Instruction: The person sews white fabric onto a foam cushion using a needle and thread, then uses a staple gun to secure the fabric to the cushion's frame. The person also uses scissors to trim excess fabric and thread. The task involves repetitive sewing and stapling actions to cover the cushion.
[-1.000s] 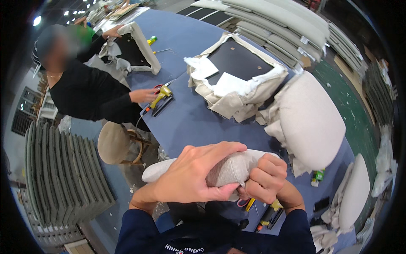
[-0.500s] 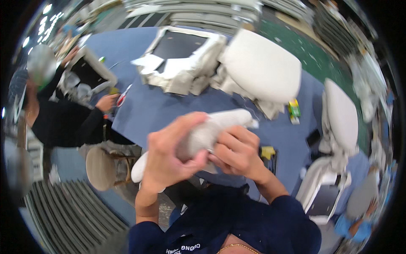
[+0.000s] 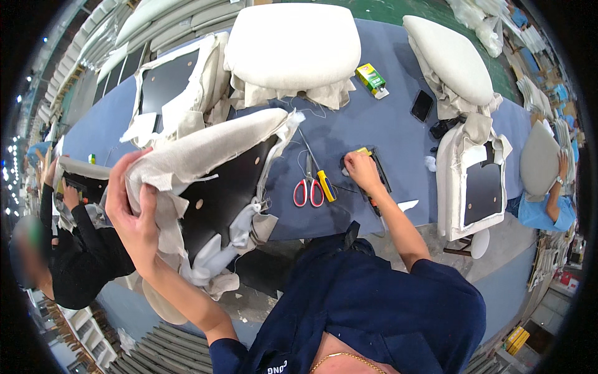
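Observation:
My left hand (image 3: 134, 215) grips the folded corner of a beige upholstered seat pad (image 3: 215, 144), tilted up at the table's near edge. Its black backing board (image 3: 227, 184) faces me, with loose fabric edges and tufts of white wadding (image 3: 215, 262) hanging out. To the right, my right hand (image 3: 361, 171) is closed on a black and yellow staple gun (image 3: 381, 171) lying on the table; the fingers partly hide its grip. Between my hands lie red-handled scissors (image 3: 308, 191) and a yellow and blue screwdriver (image 3: 326, 186).
On the blue table (image 3: 398, 134) are a green and yellow box (image 3: 372, 81), a phone (image 3: 422, 106) and more padded pieces, such as a large cushion (image 3: 293, 47) and a right-hand one (image 3: 451, 62). Co-workers stand left (image 3: 75, 262) and far right (image 3: 548, 212).
The seat pad has swung left and now shows its black board. My right hand has let go of it and moved right to the staple gun. My view has shifted right.

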`<act>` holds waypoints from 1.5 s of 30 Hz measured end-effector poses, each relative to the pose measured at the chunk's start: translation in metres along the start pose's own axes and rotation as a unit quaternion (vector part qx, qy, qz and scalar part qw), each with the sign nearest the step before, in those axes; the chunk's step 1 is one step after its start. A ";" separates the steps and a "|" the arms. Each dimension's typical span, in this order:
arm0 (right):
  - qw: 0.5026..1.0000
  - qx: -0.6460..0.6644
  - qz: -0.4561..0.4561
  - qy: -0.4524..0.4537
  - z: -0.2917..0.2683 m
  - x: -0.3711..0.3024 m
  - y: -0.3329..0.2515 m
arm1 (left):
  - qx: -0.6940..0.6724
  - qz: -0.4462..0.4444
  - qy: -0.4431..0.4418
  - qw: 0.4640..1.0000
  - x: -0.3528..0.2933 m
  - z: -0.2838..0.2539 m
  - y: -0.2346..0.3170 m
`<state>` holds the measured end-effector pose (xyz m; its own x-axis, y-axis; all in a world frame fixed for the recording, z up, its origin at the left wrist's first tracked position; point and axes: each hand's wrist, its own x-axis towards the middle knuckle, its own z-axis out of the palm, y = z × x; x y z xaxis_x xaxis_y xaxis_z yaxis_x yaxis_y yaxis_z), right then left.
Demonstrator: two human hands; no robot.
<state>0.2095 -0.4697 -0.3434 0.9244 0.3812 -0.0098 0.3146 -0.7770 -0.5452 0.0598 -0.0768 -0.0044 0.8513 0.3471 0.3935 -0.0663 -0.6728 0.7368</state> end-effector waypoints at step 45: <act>0.971 -0.116 0.178 0.107 -0.010 -0.090 0.107 | -0.017 0.021 0.029 0.999 0.022 0.013 -0.023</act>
<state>0.1626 -0.5923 -0.3925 0.9993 -0.0260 0.0257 -0.0158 -0.9419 -0.3355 0.0868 -0.0622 -0.0196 0.8155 0.3568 0.4558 -0.1209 -0.6651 0.7369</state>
